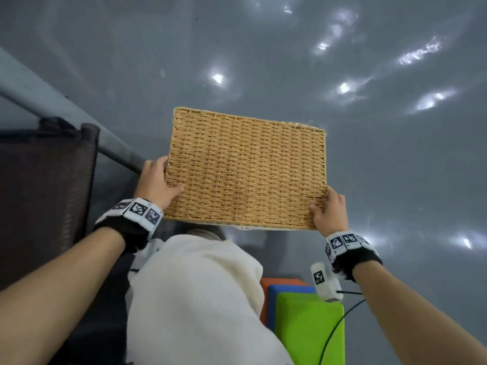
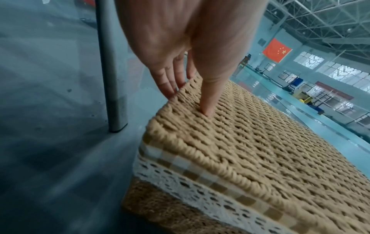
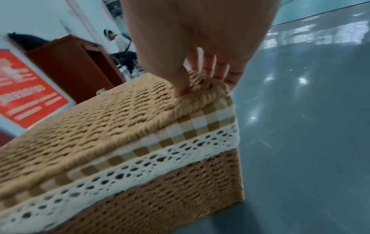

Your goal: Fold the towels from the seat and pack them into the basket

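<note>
A tan woven basket [image 1: 245,169] with a flat woven lid stands on the grey floor in front of me. Below the lid run a checked cloth band and a white lace trim [image 2: 200,194]. My left hand [image 1: 168,177] grips the lid's left edge, with the thumb [image 2: 208,101] on top and the fingers down the side. My right hand [image 1: 322,204] grips the near right corner in the same way, thumb [image 3: 180,85] on top. A stack of folded towels, green [image 1: 311,327] over blue and orange, lies at the lower right, beside my leg in cream cloth [image 1: 197,299].
At the left stand a dark brown mesh seat [image 1: 44,193] and its grey metal leg [image 2: 112,79]. A white tagged device [image 1: 322,281] with a black cable lies by the towels. Glossy grey floor [image 1: 395,167] stretches ahead and to the right.
</note>
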Demonstrator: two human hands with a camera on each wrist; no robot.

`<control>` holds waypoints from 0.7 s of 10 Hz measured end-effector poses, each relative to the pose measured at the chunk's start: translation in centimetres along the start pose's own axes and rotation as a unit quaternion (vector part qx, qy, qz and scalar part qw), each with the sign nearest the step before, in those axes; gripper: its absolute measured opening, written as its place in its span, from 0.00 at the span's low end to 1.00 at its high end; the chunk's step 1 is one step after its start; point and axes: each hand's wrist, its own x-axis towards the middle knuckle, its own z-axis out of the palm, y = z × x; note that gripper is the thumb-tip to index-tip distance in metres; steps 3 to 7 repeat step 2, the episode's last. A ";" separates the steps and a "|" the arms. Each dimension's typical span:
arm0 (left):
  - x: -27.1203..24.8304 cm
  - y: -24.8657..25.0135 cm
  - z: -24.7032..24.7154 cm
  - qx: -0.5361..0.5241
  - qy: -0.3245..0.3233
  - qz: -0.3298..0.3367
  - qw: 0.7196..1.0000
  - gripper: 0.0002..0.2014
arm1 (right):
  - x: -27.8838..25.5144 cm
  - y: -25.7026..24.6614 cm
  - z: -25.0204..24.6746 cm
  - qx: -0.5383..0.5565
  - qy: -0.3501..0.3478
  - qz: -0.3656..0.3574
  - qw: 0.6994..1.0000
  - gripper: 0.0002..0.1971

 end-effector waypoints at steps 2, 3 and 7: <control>-3.4 2.5 -6.2 -0.061 0.005 -0.023 0.998 0.21 | -1.9 -7.7 -4.8 -0.133 -0.084 -0.023 0.987 0.23; -3.4 2.5 -6.2 -0.061 0.005 -0.023 0.998 0.21 | -1.9 -7.7 -4.8 -0.133 -0.084 -0.023 0.987 0.23; -3.4 2.5 -6.2 -0.061 0.005 -0.023 0.998 0.21 | -1.9 -7.7 -4.8 -0.133 -0.084 -0.023 0.987 0.23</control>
